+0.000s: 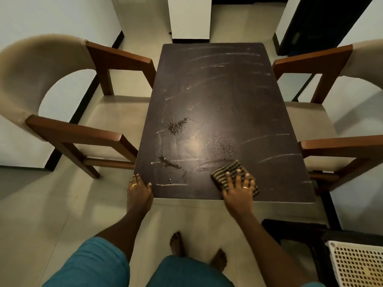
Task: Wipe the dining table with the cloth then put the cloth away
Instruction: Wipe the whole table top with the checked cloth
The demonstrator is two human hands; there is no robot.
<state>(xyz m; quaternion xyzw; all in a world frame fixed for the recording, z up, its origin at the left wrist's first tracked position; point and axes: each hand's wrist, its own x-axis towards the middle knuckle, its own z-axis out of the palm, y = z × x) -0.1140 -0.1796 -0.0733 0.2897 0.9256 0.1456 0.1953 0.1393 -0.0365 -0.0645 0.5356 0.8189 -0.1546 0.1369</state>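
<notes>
A dark brown dining table [217, 83] stretches away from me, with white smear streaks and wet spills [177, 125] on its near half. A dark checked cloth [227, 169] lies flat on the table's near right part. My right hand [238, 188] presses down on the cloth with fingers spread. My left hand [138, 188] grips the table's near left corner, thumb on top.
Two wooden armchairs with beige seats stand at the sides, one left [68, 129] and one right [335, 146]. A white perforated basket [358, 266] sits on a dark stand at the lower right. My bare feet [178, 243] stand on the tiled floor.
</notes>
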